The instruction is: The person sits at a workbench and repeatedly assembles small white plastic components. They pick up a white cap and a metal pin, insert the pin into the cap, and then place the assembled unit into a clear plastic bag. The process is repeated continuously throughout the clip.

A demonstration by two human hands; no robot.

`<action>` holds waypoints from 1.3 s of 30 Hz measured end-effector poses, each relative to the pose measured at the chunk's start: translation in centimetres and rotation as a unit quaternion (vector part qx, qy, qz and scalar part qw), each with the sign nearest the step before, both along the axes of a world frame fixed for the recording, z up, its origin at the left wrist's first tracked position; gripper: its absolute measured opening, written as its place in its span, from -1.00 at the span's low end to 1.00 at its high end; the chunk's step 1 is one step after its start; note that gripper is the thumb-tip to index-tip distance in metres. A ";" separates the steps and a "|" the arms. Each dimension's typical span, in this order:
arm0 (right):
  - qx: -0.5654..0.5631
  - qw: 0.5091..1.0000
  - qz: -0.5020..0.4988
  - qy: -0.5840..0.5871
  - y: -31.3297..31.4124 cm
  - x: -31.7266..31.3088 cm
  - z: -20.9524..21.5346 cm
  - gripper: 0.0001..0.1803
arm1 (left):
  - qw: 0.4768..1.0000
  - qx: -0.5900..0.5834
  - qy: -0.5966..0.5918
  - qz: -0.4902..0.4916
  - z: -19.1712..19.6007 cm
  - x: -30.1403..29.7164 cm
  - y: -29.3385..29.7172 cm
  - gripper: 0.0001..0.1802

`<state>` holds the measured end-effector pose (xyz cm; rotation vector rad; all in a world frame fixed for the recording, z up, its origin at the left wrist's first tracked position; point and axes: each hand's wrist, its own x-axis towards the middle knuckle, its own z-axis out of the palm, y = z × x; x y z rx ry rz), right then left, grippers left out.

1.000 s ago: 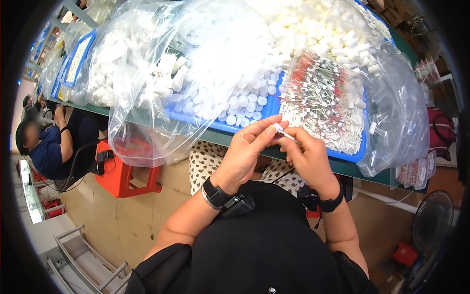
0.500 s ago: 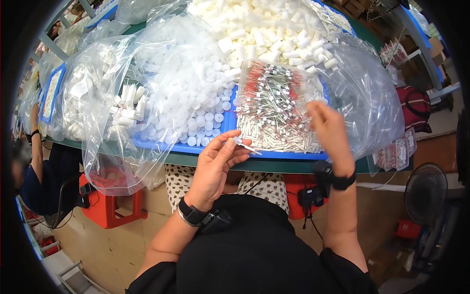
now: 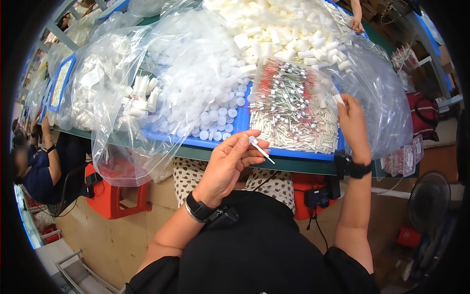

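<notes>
My left hand (image 3: 231, 159) pinches a thin white stick (image 3: 265, 154) with a wider white top, its free end slanting down to the right above the table's front edge. Between the thumb and fingers of my right hand (image 3: 354, 122) is a short white cylinder (image 3: 339, 99), held over the right rim of the blue tray. Beneath and between the hands are small white sticks (image 3: 293, 137). A clear plastic box (image 3: 255, 73) behind them contains wire-like parts with red ends and white heads (image 3: 286, 90).
Translucent discs (image 3: 210, 117) are heaped left of the box. White foam cylinders (image 3: 274, 36) pile up behind. Clear plastic bags (image 3: 387, 98) flank the table (image 3: 313, 165). Another person's hand (image 3: 356, 24) reaches in at the far right; someone sits at left. A fan (image 3: 430, 198) stands at right.
My right hand has moved right and now grips a white cylinder. My left hand still pinches the stick, now tilted more steeply. Another person's hand has appeared at the far right.
</notes>
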<state>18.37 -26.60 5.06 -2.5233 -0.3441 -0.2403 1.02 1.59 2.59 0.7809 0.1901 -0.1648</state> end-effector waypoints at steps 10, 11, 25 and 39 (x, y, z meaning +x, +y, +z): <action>0.166 0.944 0.210 0.196 9.0 -12.2 1.6 -0.70 | 0.992 0.099 -0.070 -0.034 0.1 0.2 -1.2 -0.61; 0.163 0.942 0.213 0.200 9.1 -12.4 1.4 -0.69 | 0.992 0.107 -0.063 -0.038 -0.1 0.2 -1.0 -0.61; 0.380 0.755 0.200 0.496 8.3 -11.5 0.2 -0.84 | 0.991 0.112 0.039 -0.065 -0.4 -0.4 -1.2 -0.69; -0.182 0.981 -0.039 -0.057 -3.5 -4.2 0.9 -0.86 | 0.998 0.001 0.025 -0.066 -1.2 -0.5 -1.5 -0.80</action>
